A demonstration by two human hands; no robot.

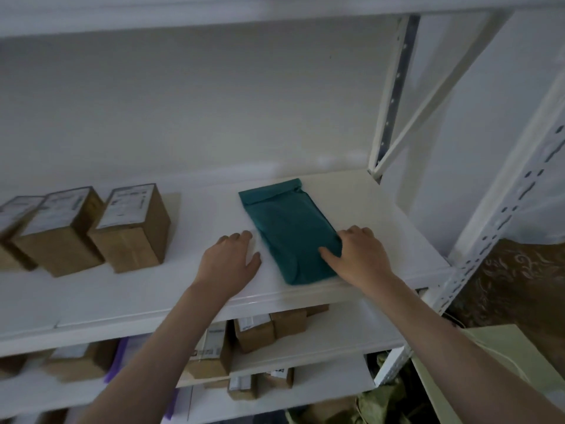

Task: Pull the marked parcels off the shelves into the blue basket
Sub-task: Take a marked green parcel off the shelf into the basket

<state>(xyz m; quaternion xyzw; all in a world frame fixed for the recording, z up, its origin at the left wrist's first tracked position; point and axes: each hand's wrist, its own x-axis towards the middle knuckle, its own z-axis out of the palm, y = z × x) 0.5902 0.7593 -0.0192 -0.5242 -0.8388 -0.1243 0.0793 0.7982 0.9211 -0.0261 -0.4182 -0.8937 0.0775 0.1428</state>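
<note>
A: Where is your right hand point(357, 255) just now?

B: It lies on the near right corner of the teal parcel point(289, 232). Your thumb rests flat on top of it and your fingers reach round its right edge, curled a little; whether they really clamp it, the blur makes hard to say.

A: And your left hand point(230, 258)?

B: Flat on the white shelf point(122, 295), palm down, fingers relaxed and slightly spread, holding nothing. It sits just beside the parcel's left edge, not touching it.

A: What is the parcel like?

B: A soft, matte plastic mailer, long and rectangular, with a folded flap at its far end and rounded near corners. It lies flat on the shelf, angled, near the front edge.

A: Anything else on your shelf?

B: Three brown boxes point(131, 228) to the left, cardboard, upright, each with a white printed label on top, well apart from the parcel. The shelf is smooth and painted; its posts point(501, 215) are perforated white metal. More labelled boxes stand on the lower shelves point(336, 338).
</note>
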